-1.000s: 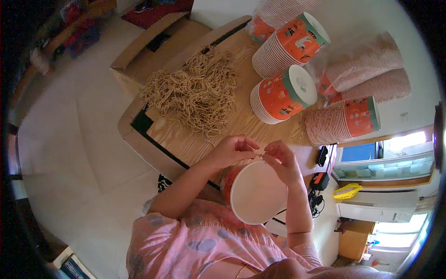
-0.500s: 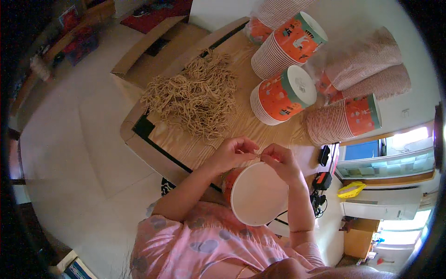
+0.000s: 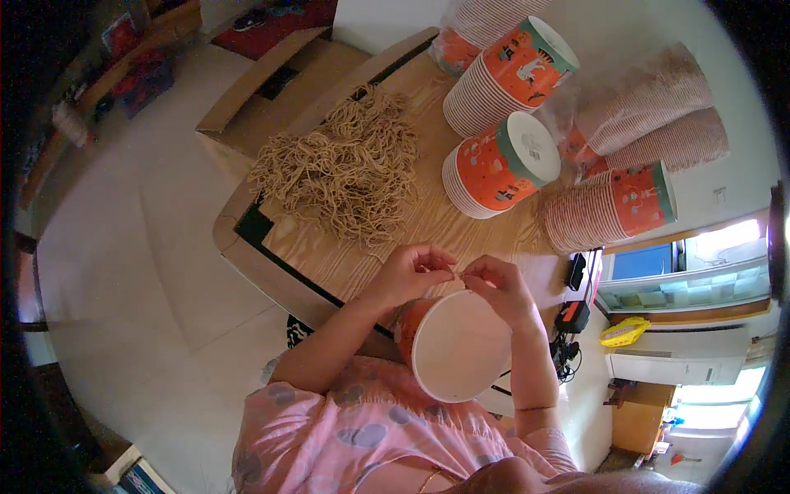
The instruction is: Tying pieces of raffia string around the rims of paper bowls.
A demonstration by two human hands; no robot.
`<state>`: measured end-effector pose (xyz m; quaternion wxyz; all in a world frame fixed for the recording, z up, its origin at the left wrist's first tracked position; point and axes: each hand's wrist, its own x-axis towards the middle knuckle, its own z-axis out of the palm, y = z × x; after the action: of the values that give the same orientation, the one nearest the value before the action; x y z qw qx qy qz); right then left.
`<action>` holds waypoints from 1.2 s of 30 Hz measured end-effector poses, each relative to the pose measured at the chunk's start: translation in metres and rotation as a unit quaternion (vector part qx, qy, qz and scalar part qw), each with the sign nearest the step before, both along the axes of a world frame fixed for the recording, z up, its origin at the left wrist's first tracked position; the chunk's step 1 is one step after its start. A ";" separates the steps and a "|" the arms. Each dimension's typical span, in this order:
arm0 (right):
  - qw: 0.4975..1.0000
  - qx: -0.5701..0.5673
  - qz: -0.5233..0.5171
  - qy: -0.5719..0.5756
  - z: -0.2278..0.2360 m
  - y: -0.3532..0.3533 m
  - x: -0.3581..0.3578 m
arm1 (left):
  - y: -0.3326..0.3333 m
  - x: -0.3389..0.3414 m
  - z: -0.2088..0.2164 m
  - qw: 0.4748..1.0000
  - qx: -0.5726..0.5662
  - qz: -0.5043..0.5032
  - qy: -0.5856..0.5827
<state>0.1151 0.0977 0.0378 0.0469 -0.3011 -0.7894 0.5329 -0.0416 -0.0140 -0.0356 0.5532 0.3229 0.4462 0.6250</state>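
Observation:
My left hand (image 3: 411,273) and my right hand (image 3: 499,284) meet fingertip to fingertip at the table's near edge. Both are closed in a pinch on a thin tan string (image 3: 457,277), most of it hidden by the fingers. Just below them an orange paper bucket (image 3: 461,350) is tilted on its side against my body, its white inside facing up toward me. Neither hand grips the bucket's wall, though my right wrist passes close to its rim. Beyond my left hand lies a tangled heap of tan strings (image 3: 341,169) on the wooden table.
Upside-down stacks of orange paper buckets (image 3: 498,169) stand at the far right of the table (image 3: 329,263), with wrapped stacks (image 3: 650,107) behind. A cardboard box (image 3: 280,90) adjoins the far left edge. Black chargers and cables (image 3: 568,321) hang at the right.
The fingertips have drawn slightly apart, with the string between them. The bucket has shifted down a little.

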 end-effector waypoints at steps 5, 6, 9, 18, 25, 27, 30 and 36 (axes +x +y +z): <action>0.997 -0.065 -0.018 0.025 0.002 -0.004 0.003 | 0.001 0.003 -0.006 0.999 -0.023 -0.020 0.040; 0.995 -0.091 -0.021 0.039 0.002 -0.004 0.004 | 0.002 0.005 -0.005 1.000 -0.017 -0.005 0.024; 0.991 -0.119 -0.042 0.035 0.004 -0.006 0.004 | 0.002 0.010 0.002 1.000 -0.013 0.019 0.019; 0.994 -0.099 -0.021 0.045 -0.003 -0.002 0.006 | 0.000 0.014 0.003 0.998 0.040 0.045 0.034; 0.999 -0.043 -0.019 0.027 0.002 -0.006 0.004 | -0.001 0.013 0.013 0.990 0.016 0.077 0.119; 0.999 -0.026 -0.017 0.022 0.003 -0.007 0.003 | -0.001 0.012 0.014 0.989 0.015 0.077 0.125; 1.000 -0.009 -0.018 0.011 0.004 -0.008 0.003 | -0.002 0.012 0.012 0.984 0.026 0.089 0.153; 1.000 0.010 -0.008 0.012 0.003 -0.006 0.004 | -0.007 0.007 0.016 0.987 -0.014 0.088 0.131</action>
<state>0.1192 0.0915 0.0406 0.0635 -0.3004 -0.7918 0.5281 -0.0342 -0.0206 -0.0195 0.4371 0.3533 0.5506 0.6173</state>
